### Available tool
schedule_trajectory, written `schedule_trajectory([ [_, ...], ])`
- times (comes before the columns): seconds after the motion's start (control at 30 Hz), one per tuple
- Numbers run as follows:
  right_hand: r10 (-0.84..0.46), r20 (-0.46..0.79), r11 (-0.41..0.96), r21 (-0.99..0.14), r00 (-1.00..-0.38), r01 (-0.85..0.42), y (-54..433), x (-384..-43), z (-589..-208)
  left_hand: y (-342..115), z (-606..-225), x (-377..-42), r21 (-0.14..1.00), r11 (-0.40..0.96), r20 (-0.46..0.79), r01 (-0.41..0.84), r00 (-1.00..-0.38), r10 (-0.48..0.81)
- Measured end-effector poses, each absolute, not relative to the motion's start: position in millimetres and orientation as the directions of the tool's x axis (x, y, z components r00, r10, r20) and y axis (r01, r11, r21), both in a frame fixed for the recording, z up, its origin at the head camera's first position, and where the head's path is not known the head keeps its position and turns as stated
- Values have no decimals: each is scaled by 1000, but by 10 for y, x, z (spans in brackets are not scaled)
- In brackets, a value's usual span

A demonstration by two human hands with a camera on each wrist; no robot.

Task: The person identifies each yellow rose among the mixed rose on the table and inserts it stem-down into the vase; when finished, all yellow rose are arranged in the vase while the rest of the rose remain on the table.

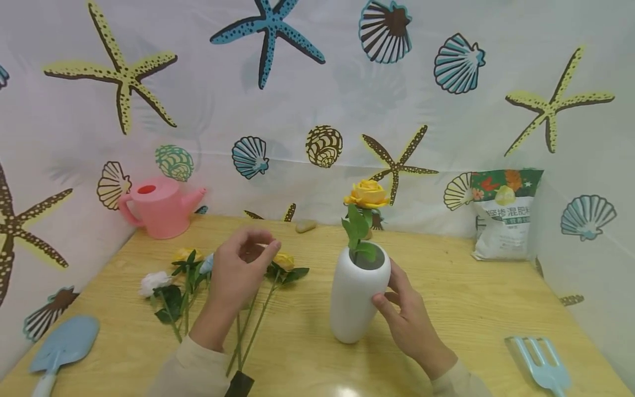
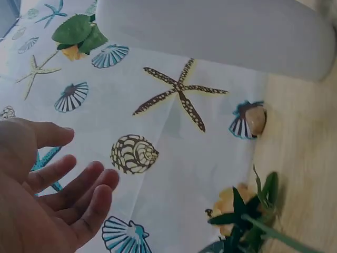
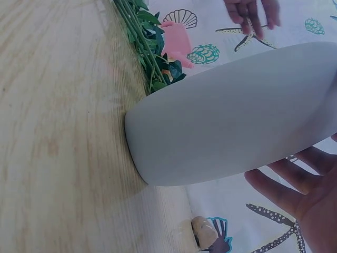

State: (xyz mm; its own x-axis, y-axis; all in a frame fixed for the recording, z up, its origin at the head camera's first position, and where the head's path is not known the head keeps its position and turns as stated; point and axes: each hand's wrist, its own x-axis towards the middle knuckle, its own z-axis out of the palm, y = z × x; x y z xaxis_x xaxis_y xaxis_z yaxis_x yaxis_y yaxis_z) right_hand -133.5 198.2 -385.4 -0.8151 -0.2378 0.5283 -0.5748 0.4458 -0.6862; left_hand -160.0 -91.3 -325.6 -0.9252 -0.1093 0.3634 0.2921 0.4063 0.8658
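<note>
- Wooden tabletop (image 1: 461, 309): white vase (image 1: 353, 303) is positioned right of centre; one yellow rose (image 1: 368, 194) is inserted.
- Right hand (image 1: 409, 317): thumb and fingers are wrapped around the vase's side.
- Left hand (image 1: 238, 270): raised left of the vase, fingers relaxed and parted, empty.
- Loose flowers (image 1: 170, 303): laid left of the vase.
- Pink watering can (image 1: 163, 208): placed behind them.
- Blue fork (image 1: 543, 366): laid at far right.

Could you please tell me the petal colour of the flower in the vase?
The petals are yellow, best seen in the head view.
</note>
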Motion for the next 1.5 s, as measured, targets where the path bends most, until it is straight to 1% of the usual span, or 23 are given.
schedule_trajectory([
  [0.1, -232, 514, 453, -694, -826, -560, 1991, -1331, -3851, -1013, -3354, -1605, 814, 549, 249, 191, -968, -32],
  [0.2, -229, 510, 456, -696, -829, -555, 1999, -1330, -3853, -1094, -3467, -1613, 717, 687, 109, 118, -992, 57],
  [0.3, -228, 511, 458, -695, -828, -555, 2006, -1330, -3861, -1151, -3579, -1630, 647, 756, -10, 94, -991, 132],
  [0.4, -232, 515, 455, -692, -825, -560, 2006, -1337, -3864, -1178, -3678, -1652, 637, 767, -88, 81, -980, 177],
  [0.53, -235, 521, 445, -693, -821, -567, 1994, -1344, -3864, -1178, -3766, -1671, 649, 757, -121, 80, -971, 206],
  [0.87, -234, 517, 454, -691, -823, -563, 1994, -1343, -3856, -1126, -3872, -1665, 615, 778, -89, 131, -968, 233],
  [1.0, -236, 514, 447, -696, -825, -562, 1999, -1345, -3857, -1111, -3852, -1663, 660, 741, -71, 125, -971, 227],
  [1.07, -239, 516, 445, -695, -823, -565, 1999, -1345, -3856, -1110, -3823, -1662, 706, 700, -78, 103, -972, 221],
  [1.23, -249, 549, 443, -668, -798, -598, 2006, -1352, -3859, -1103, -3689, -1666, 832, 553, -90, 47, -972, 219],
  [1.3, -253, 564, 436, -659, -786, -613, 2009, -1357, -3862, -1097, -3621, -1661, 878, 476, -62, 53, -973, 222],
  [1.37, -256, 569, 432, -656, -781, -619, 2010, -1360, -3864, -1080, -3540, -1645, 918, 388, -2, 85, -976, 219],
  [1.5, -252, 565, 431, -661, -786, -614, 2006, -1359, -3865, -963, -3340, -1600, 971, 215, 81, 106, -989, 123],
])
